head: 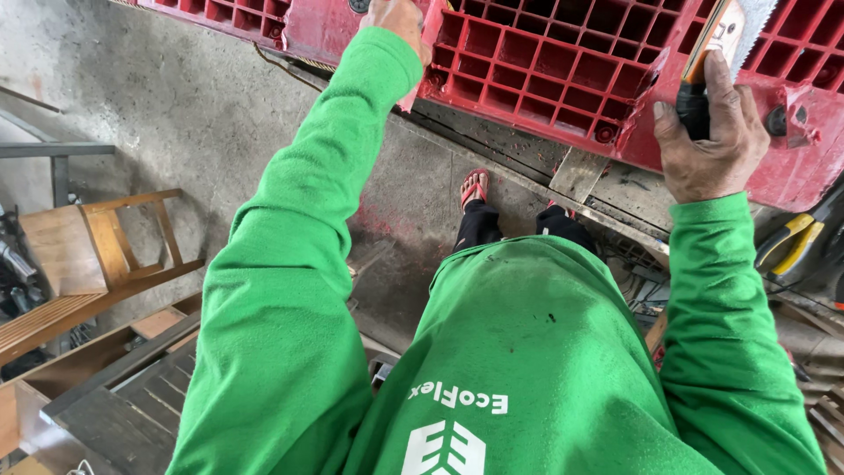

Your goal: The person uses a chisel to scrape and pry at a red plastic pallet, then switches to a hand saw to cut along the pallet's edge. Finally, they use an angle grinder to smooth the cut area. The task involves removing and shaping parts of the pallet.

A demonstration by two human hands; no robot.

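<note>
A large red plastic pallet (545, 70) with a grid of square cells lies across the top of the view, resting on a metal bench edge. My left hand (397, 19) grips the pallet's cut edge near the top centre. My right hand (708, 132) is closed around the black and orange handle of a handsaw (721, 44), whose toothed blade rises up past the frame's top right, over the pallet. Both arms wear bright green sleeves.
Below me are my green shirt, dark trousers and a red sandal (475, 186) on the concrete floor (176, 97). A wooden chair frame (97, 246) and a wooden crate stand at left. Yellow-handled pliers (796, 242) lie at right among scrap.
</note>
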